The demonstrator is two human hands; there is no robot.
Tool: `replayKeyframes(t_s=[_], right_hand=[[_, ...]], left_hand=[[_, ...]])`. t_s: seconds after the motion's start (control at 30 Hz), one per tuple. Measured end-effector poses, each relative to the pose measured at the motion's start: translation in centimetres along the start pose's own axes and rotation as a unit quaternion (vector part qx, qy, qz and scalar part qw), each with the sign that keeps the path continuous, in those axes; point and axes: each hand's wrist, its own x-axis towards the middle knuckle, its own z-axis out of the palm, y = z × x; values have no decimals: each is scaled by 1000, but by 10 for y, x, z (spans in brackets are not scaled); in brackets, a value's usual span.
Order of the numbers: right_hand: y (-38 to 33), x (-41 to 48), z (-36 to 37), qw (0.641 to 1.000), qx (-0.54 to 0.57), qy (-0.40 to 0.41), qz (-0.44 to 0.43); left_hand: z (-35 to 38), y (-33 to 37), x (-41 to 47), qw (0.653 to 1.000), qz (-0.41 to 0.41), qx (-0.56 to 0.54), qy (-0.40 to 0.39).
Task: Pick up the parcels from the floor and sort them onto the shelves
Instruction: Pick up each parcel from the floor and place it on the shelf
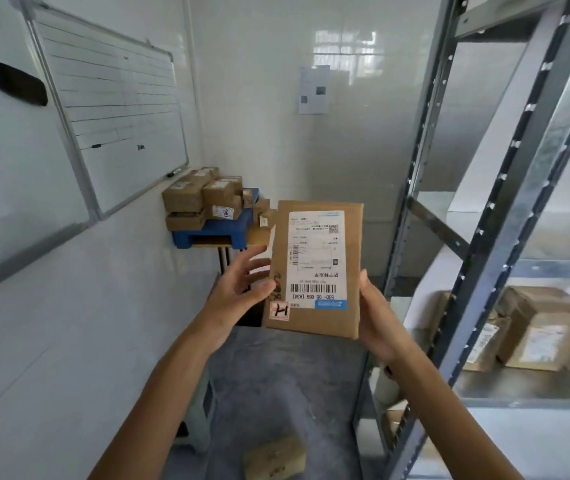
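Parcel (314,271), flat rectangular brown cardboard, white label (316,237): right hand (377,323) fingers grip it; left hand (238,289) fingers straight.

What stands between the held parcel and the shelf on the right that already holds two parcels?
The rack's grey upright and a slanted brace cross the line from the parcel, held in the right hand, to that shelf. Nothing else visible blocks it.

Held parcel (314,271) centre, shelving (515,209) right, whiteboard (113,109) left, loose parcel (274,457) on floor (287,375)
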Motion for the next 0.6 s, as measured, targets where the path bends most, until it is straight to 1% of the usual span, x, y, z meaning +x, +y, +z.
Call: replayKeyframes(t_s=[0.07,0.13,0.17,0.2,0.3,0.37,0.4,0.5,0.53,0.6], right_hand=[[-4,-18,-6,1000,5,11,-6],[-10,-35,-12,999,-6,38,-13],[-14,-42,-16,998,-15,63,-15],[-17,-49,-19,995,-22,97,-18],[-23,-74,-30,976,-7,214,-29],[-18,-96,-35,971,9,239,-25],[-16,-107,-36,973,13,229,-25],[-13,-127,-43,982,21,177,-65],[-17,-133,-49,979,26,183,-81],[-31,-148,-71,967,22,231,-102]], left_hand=[[12,-1,-1,994,-60,-50,-75],[28,-2,0,983,-90,-78,-136],[39,-2,1,982,-89,-85,-142],[51,-3,3,983,-86,-94,-130],[96,-8,10,985,-69,-148,-47],[129,-16,11,980,-52,-193,-7],[147,-20,10,979,-39,-202,-3],[204,-30,1,981,-1,-191,-40],[221,-31,-2,982,4,-178,-64],[246,-31,-2,983,5,-152,-99]])
